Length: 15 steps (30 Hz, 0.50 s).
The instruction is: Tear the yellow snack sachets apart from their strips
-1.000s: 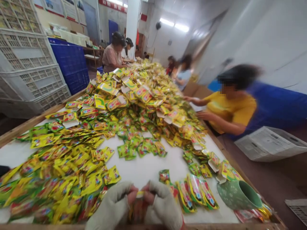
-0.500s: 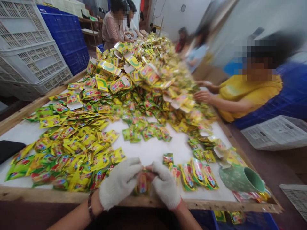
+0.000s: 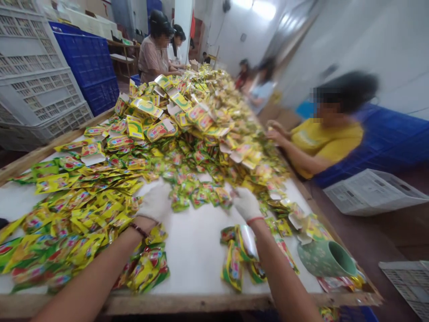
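Observation:
A white glove covers my left hand (image 3: 154, 201), which reaches to the left edge of a group of small green packets (image 3: 196, 192) in the middle of the white tabletop (image 3: 197, 250). On the other side of that group is my right hand (image 3: 247, 203), also gloved, touching or nearly touching the rightmost packets. Motion blurs the fingers of both hands. Yellow and green packets (image 3: 97, 210) lie heaped left of my left arm. A few larger packets (image 3: 233, 264) lie beside my right forearm. Behind rises a big pile of packets and small yellow boxes (image 3: 147, 107).
A green flowered cup (image 3: 325, 258) lies on its side near the right front corner. The table has a raised wooden edge (image 3: 187, 304). A person in yellow (image 3: 325, 143) works at the right side; others stand farther back. White crates (image 3: 43, 76) are stacked left.
Both hands have moved forward and apart, from a packet held between them near the front edge to the green packets. The packet is no longer between them. The view has shifted.

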{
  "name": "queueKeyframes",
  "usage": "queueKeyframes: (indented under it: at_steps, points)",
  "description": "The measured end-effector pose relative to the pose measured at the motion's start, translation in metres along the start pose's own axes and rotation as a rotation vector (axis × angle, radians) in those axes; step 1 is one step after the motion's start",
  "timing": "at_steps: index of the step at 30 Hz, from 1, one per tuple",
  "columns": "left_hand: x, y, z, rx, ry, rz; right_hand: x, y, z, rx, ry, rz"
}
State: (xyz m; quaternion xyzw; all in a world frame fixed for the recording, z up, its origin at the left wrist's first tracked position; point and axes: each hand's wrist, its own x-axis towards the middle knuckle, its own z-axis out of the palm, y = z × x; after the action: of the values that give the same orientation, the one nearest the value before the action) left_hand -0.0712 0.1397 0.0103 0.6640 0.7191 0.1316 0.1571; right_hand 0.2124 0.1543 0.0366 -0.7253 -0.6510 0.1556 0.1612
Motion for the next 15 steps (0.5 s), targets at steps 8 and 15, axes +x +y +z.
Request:
queueKeyframes:
  at_steps: [8,15]
  points:
    - [-0.021,0.002,0.000,-0.513,0.017,-0.103,0.024,-0.007,0.030,0.151,-0.059,0.056]
    - [-0.039,0.019,0.013,-1.034,-0.295,-0.093,-0.032,-0.036,0.027,0.513,-0.256,-0.191]
